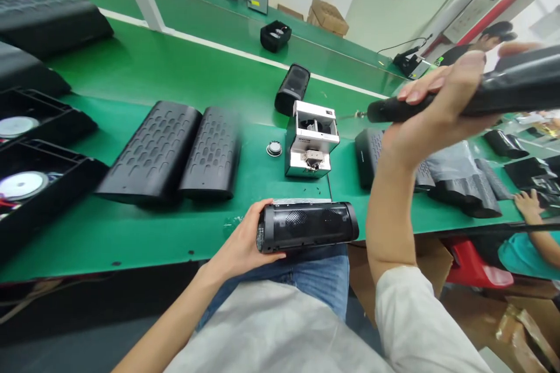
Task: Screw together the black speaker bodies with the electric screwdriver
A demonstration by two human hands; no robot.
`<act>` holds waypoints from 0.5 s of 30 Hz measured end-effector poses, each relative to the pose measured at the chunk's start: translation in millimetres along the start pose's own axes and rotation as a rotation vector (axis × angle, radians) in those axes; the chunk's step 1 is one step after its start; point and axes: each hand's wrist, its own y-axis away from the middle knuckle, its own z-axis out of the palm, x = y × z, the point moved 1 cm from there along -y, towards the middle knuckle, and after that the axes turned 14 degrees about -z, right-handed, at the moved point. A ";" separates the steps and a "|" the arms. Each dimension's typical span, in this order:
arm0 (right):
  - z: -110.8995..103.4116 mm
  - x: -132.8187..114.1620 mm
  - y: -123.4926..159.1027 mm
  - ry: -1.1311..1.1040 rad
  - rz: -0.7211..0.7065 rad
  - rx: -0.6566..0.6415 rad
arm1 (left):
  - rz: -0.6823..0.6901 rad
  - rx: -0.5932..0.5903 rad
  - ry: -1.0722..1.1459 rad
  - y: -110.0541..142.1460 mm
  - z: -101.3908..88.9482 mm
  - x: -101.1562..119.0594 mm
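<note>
My left hand (242, 242) grips the left end of a black cylindrical speaker body (308, 226), which lies on its side at the near edge of the green bench over my lap. My right hand (431, 113) is raised above the bench and wrapped round a black electric screwdriver (472, 96). The screwdriver's bit points left toward a white and metal screw feeder box (311, 139). A small round silver part (274, 148) lies just left of that box.
Two black perforated speaker covers (170, 148) lie left of centre, with more covers (459, 178) at right. Black trays holding speaker drivers (30, 178) sit at far left. Another speaker (292, 88) stands behind the box. A co-worker's hand (527, 204) rests at right.
</note>
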 end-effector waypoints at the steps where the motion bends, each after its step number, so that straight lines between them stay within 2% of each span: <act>1: -4.0 12.6 3.3 0.045 -0.015 -0.008 | 0.000 0.004 0.003 -0.1 -0.1 -0.2; 3: -10.2 31.9 10.8 0.096 0.004 -0.038 | 0.001 0.009 0.012 -0.2 -0.2 0.4; 5: -13.1 36.9 14.3 0.098 0.033 -0.029 | 0.007 0.007 0.017 -0.2 -0.3 1.5; 9: -11.1 10.5 7.2 0.000 -0.020 0.095 | 0.016 -0.004 0.013 -0.7 -0.4 3.1; 10: -9.6 3.8 6.5 -0.042 0.008 0.072 | 0.017 -0.007 0.008 -1.0 -0.5 3.1; 12: -6.8 -2.6 11.0 -0.111 0.123 -0.059 | 0.014 -0.018 -0.002 -1.5 -0.8 2.6; 15: -5.2 5.4 30.1 -0.124 0.245 -0.238 | 0.008 -0.029 -0.010 -1.6 -0.9 1.7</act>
